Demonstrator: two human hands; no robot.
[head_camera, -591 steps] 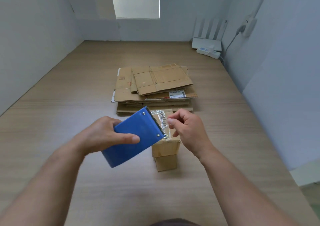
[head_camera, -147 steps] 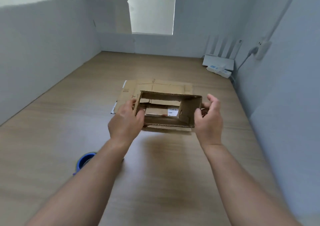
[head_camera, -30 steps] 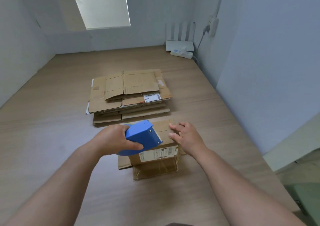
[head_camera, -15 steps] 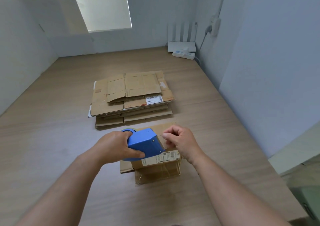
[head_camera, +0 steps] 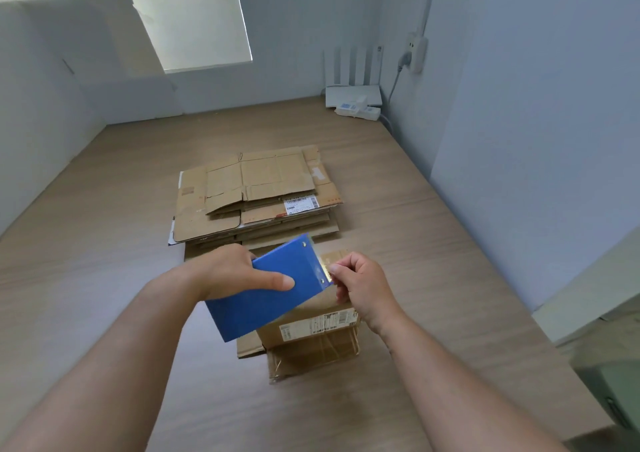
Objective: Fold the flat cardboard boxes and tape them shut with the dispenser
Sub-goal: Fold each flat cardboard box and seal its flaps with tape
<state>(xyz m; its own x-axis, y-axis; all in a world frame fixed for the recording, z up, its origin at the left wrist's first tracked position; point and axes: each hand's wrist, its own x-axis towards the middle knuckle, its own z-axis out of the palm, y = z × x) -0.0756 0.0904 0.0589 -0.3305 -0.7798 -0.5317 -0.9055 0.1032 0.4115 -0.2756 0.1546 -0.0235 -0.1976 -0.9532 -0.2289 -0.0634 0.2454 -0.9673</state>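
1. The wooden table point(head_camera: 433, 278) carries the stack of flat cardboard boxes point(head_camera: 256, 192), which has not moved.
2. The folded box point(head_camera: 311, 325) sits just in front of the stack and under both hands, with its top flaps down (one flap juts out low on the left).
3. The blue tape dispenser point(head_camera: 270, 299) sat low on the box half a second ago; it is now raised and tilted.
4. The left hand point(head_camera: 227, 271) grips the dispenser.
5. The right hand point(head_camera: 363, 287) pinches the tape end point(head_camera: 326, 265) at the blade, probably to draw out tape for the seam.
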